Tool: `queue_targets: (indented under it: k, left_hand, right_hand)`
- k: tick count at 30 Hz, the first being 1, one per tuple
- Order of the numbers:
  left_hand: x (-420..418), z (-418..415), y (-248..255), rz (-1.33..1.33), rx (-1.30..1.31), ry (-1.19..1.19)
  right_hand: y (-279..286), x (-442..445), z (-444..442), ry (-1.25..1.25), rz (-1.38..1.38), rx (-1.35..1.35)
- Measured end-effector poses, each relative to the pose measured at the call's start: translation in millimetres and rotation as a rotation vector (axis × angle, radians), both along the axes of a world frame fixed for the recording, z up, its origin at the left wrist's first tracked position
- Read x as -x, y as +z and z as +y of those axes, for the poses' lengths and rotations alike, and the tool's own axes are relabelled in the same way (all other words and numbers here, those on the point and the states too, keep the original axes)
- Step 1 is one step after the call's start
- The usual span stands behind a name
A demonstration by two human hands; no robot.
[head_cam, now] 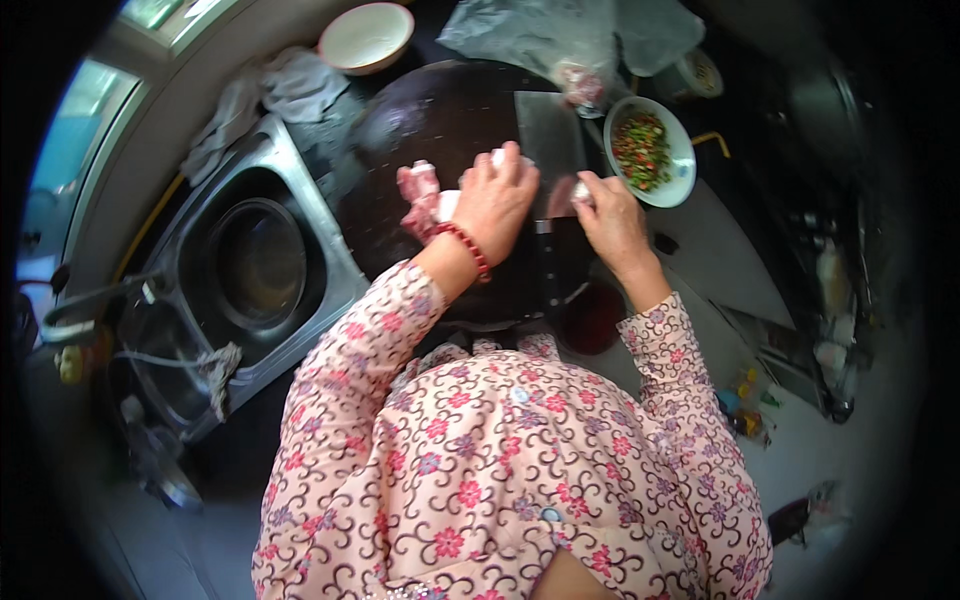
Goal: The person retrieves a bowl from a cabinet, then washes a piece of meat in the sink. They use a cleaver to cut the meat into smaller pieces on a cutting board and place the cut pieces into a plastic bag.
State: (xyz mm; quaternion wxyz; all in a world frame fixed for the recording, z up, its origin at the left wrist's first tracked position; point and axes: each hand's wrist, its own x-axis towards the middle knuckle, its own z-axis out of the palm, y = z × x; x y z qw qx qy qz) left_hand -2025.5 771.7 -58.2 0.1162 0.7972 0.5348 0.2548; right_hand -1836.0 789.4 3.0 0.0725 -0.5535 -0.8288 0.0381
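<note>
On a round dark chopping board lies a piece of raw meat with pale fat. My left hand rests over the meat's right side, its fingers partly on a whitish piece that they hide. A cleaver lies flat on the board's right part, blade away from me and black handle towards me. My right hand is just right of the blade, a small whitish piece pinched between thumb and fingers. Beside it stands a white bowl of chopped green and red peppers.
At left is a steel sink with a round basin inside. A grey cloth and an empty white bowl stand behind it. Plastic bags, one holding meat, lie at the back. A dark red round thing is below the board's right edge.
</note>
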Motion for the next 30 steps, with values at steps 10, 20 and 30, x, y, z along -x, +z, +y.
queue_targets:
  k: [10, 20, 30]
  left_hand:
    - [1, 28, 3, -0.627, 0.234, 0.172]
    - [70, -33, 37, -2.216, 0.775, -0.339]
    - [153, -94, -48, -2.541, 0.731, 0.152]
  right_hand:
    - [-25, 12, 22, -0.269, -0.154, 0.091]
    - [5, 1, 39, -0.189, 0.404, 0.302]
    - [11, 127, 3, -0.141, 1.178, 1.386]
